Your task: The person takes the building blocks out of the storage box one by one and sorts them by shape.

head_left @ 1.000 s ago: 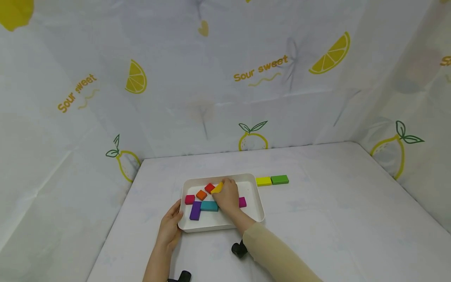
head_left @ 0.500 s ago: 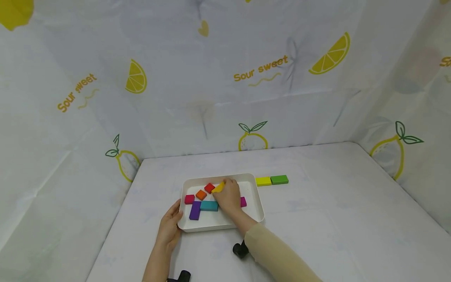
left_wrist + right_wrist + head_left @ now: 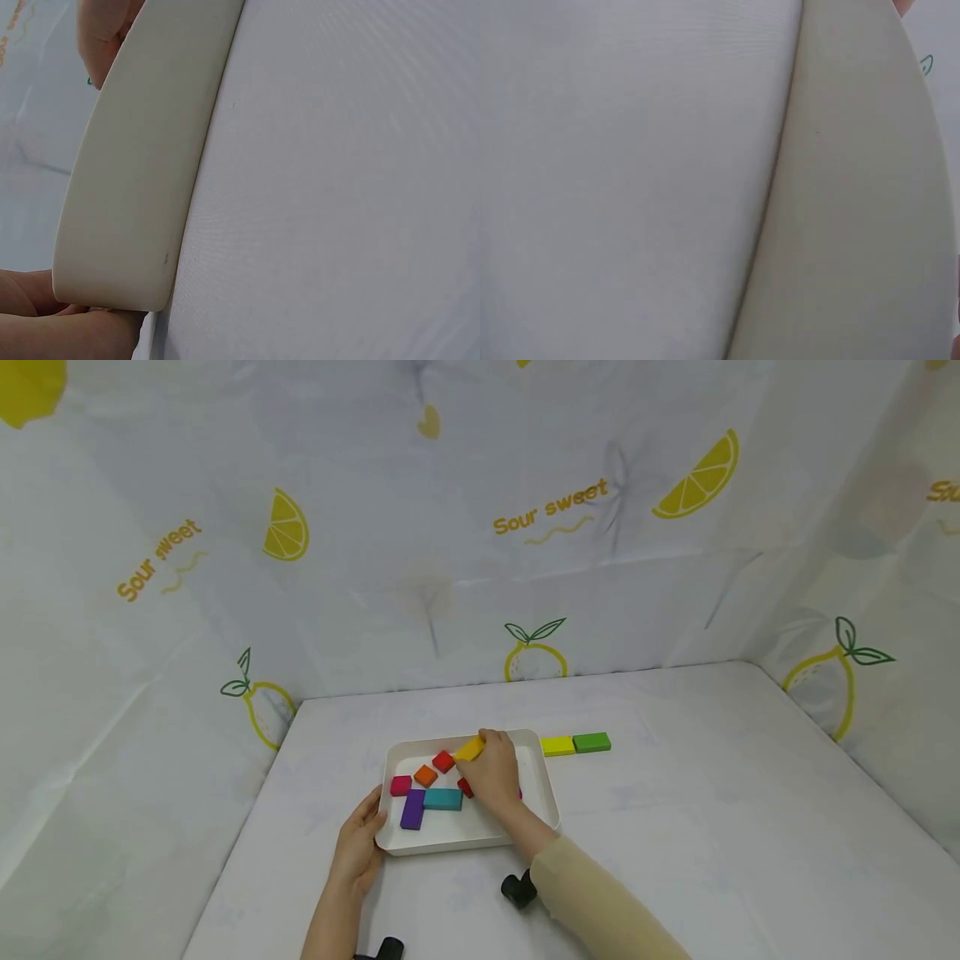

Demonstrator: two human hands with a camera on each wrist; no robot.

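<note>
A shallow white tray (image 3: pixel 450 839) lies on the table, with several coloured blocks inside. My left hand (image 3: pixel 356 853) holds its left side, thumb at the rim. Above the tray, my right hand (image 3: pixel 495 774) pinches a yellow-orange block (image 3: pixel 469 748) between thumb and fingers. Close by are a red block (image 3: pixel 443 762), an orange block (image 3: pixel 425 776) and a partly covered dark red block (image 3: pixel 466 787). A teal block (image 3: pixel 443 799), a purple block (image 3: pixel 412 809) and a pink block (image 3: pixel 401 786) sit further left. Most of a magenta block (image 3: pixel 521 793) is hidden behind the right hand.
Just right of the tray, a yellow block (image 3: pixel 557 746) and a green block (image 3: pixel 592 742) lie end to end on the white tabletop (image 3: pixel 712 827). A lemon-printed curtain (image 3: pixel 420 543) stands behind and at the sides. The tray's outer wall (image 3: pixel 855 210) fills much of the right wrist view.
My right hand has shifted slightly up and to the right with the yellow-orange block. The dark red block has come into view, while the magenta one is more covered. The left hand stays put.
</note>
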